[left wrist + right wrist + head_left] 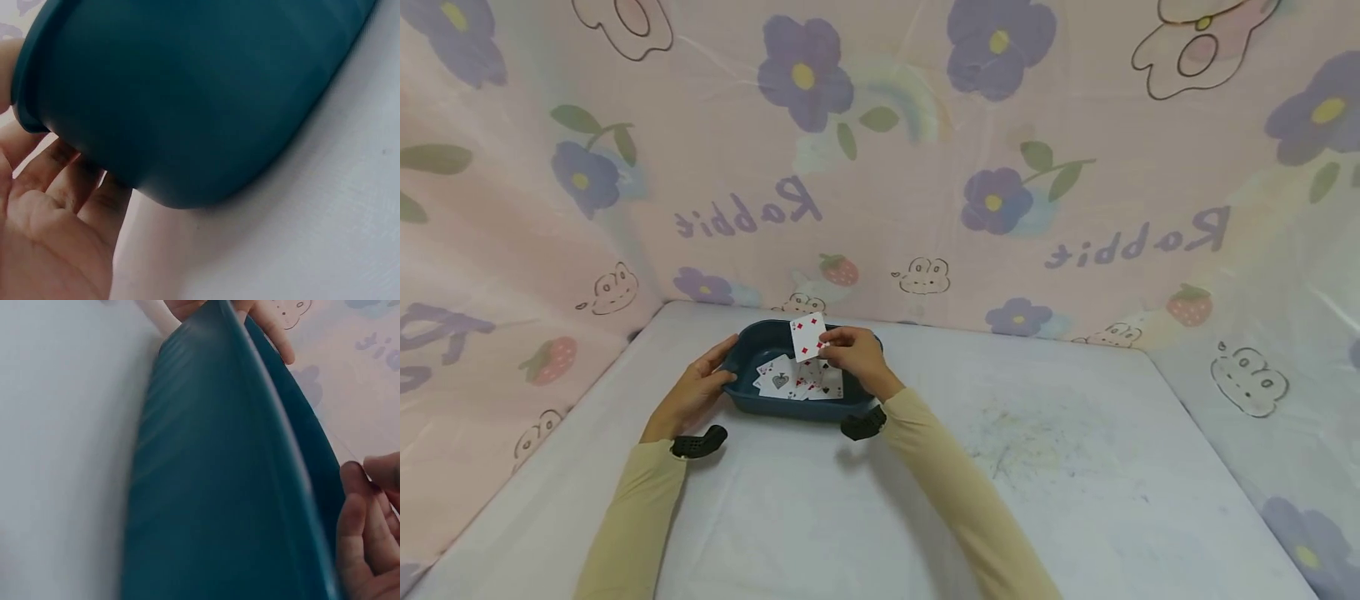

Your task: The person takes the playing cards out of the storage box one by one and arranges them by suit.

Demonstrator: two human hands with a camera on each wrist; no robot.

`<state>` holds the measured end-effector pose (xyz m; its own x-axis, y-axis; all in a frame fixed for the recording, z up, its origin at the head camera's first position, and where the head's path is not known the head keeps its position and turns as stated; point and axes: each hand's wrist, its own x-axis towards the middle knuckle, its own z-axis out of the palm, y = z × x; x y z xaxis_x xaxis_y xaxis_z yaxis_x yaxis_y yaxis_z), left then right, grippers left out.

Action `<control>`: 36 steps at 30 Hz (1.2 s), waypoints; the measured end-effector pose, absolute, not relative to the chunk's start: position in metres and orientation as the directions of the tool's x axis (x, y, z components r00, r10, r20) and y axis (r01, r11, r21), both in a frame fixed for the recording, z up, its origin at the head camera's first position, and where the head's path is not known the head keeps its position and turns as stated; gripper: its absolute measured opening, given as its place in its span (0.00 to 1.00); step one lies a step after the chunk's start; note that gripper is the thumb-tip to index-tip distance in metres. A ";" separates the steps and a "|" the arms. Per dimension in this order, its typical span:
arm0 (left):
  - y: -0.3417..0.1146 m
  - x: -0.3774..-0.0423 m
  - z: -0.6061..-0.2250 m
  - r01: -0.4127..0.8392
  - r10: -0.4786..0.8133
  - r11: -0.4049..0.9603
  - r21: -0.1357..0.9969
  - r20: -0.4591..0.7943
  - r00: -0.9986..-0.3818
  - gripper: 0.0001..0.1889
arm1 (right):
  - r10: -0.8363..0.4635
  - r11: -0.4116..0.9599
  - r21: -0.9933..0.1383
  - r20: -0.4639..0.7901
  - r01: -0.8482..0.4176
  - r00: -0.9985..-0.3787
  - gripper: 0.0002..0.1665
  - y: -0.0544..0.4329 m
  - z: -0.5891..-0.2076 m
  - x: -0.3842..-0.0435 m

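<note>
A dark teal plastic basin point(797, 409) stands on the table, with several loose playing cards point(780, 381) lying face up and overlapping inside. My left hand point(688, 396) grips the basin's left end; in the left wrist view its thumb is at the rim and the fingers lie along the outer wall point(169, 112). Over the basin, my right hand point(861, 360) pinches a diamonds playing card point(806, 335) by its right edge, face turned toward me. From the right wrist, the right hand's fingertips point(353, 478) meet beyond the basin's rim, and the card is seen only edge-on.
A white cover lies over the table point(1022, 517), with a smudged, scratched patch point(1037, 437) right of the basin. Behind and at both sides hangs a pink curtain point(895, 192) printed with flowers and rabbits. Each wrist carries a black camera mount point(700, 442).
</note>
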<state>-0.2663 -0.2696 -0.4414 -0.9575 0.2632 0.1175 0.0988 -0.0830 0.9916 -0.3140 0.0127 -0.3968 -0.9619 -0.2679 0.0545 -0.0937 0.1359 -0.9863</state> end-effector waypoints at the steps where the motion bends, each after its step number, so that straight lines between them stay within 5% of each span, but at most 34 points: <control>1: -0.270 -0.266 -0.441 0.099 0.263 -0.080 0.992 0.117 -0.958 0.38 | -0.266 0.130 -0.987 0.060 -0.098 -0.962 0.12 0.014 -0.397 -0.313; 36: -0.271 -0.266 -0.434 0.127 0.280 0.039 0.991 0.112 -0.953 0.35 | -0.001 -0.039 -0.988 0.146 -0.146 -0.989 0.16 0.105 -0.375 -0.279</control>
<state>-0.2665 -0.2711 -0.4344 -0.9534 0.2801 0.1116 0.1274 0.0388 0.9911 -0.2793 0.1054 -0.3754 -0.9892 -0.0011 0.1464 -0.1463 -0.0385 -0.9885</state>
